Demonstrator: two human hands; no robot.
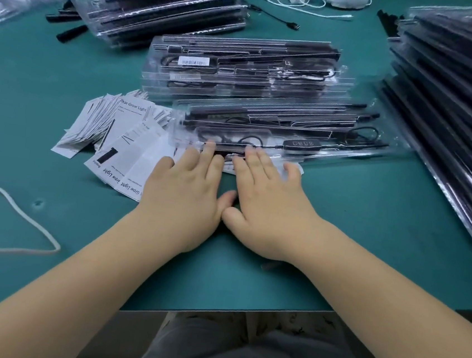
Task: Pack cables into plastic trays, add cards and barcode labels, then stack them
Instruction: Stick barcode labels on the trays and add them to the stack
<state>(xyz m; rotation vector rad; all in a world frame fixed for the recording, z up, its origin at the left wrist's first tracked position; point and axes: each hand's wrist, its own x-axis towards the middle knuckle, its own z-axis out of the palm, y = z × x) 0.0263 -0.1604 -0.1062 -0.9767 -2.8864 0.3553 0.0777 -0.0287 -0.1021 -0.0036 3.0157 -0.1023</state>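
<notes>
Both hands lie flat, fingers straight and slightly spread, gripping nothing. Left hand (183, 186) and right hand (267, 199) sit side by side, thumbs touching, fingertips pressing the near edge of a clear, glossy plastic tray (286, 131). This long moulded tray holds black rods and a coiled black cable (362, 133). It rests on the green mat (370, 216), just in front of a tray stack (240, 68) bearing a barcode label (194, 62). Printed paper cards (122, 137) fan out at left.
</notes>
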